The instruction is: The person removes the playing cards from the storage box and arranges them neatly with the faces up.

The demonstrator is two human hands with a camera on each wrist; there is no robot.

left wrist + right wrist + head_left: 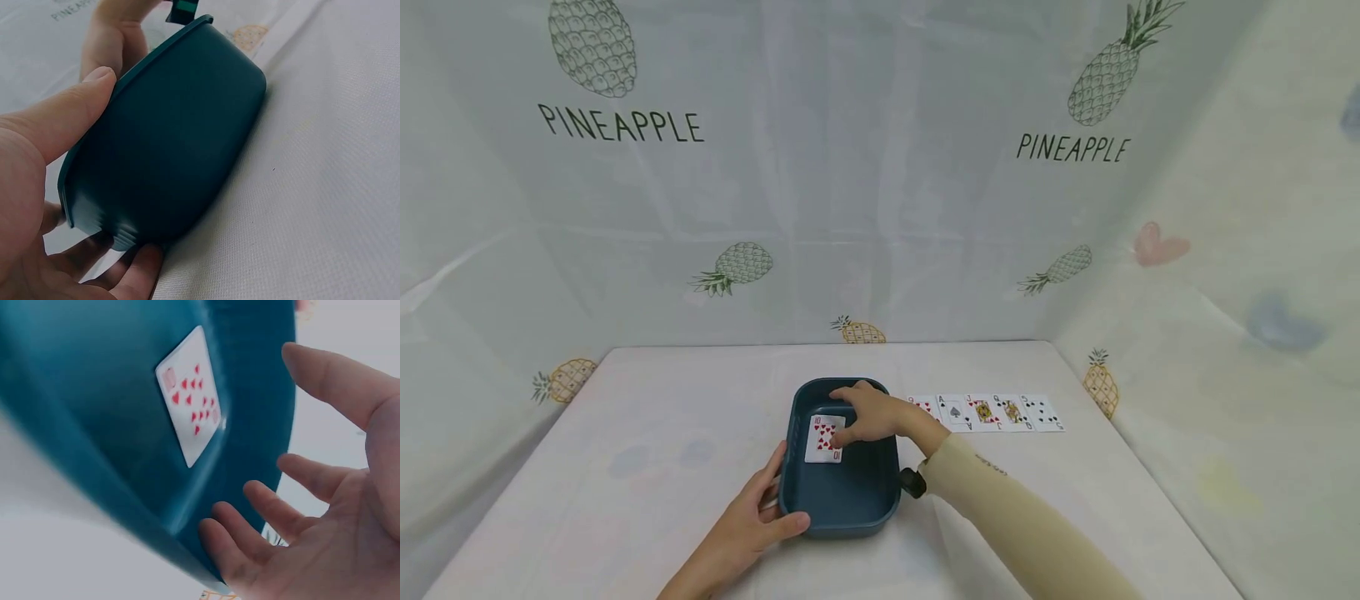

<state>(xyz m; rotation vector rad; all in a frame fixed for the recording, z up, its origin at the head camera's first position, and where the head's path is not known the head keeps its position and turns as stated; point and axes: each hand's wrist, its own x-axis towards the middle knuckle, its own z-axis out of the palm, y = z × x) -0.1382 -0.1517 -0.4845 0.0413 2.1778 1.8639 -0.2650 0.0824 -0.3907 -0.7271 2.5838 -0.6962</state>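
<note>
A dark blue-green plastic tray (pixel 842 508) with rounded corners stands on the white-covered table. My left hand (pixel 747 518) grips its left side, with the thumb (pixel 84 106) at the rim and the other fingers spread along the wall and lower edge. Inside the tray a ten of hearts (pixel 820 433) lies face up towards the left wall. Over the tray hovers my right hand (pixel 876 412), fingers apart and loosely bent. In the right wrist view nothing is between those fingers (pixel 269 506), and the ten of hearts (pixel 194 400) lies away from them.
To the right of the tray, several playing cards (pixel 955 412) lie face up in a row; the right hand and wrist partly hide the leftmost one. A white cloth (pixel 880 183) printed with pineapples hangs behind the table and along its sides.
</note>
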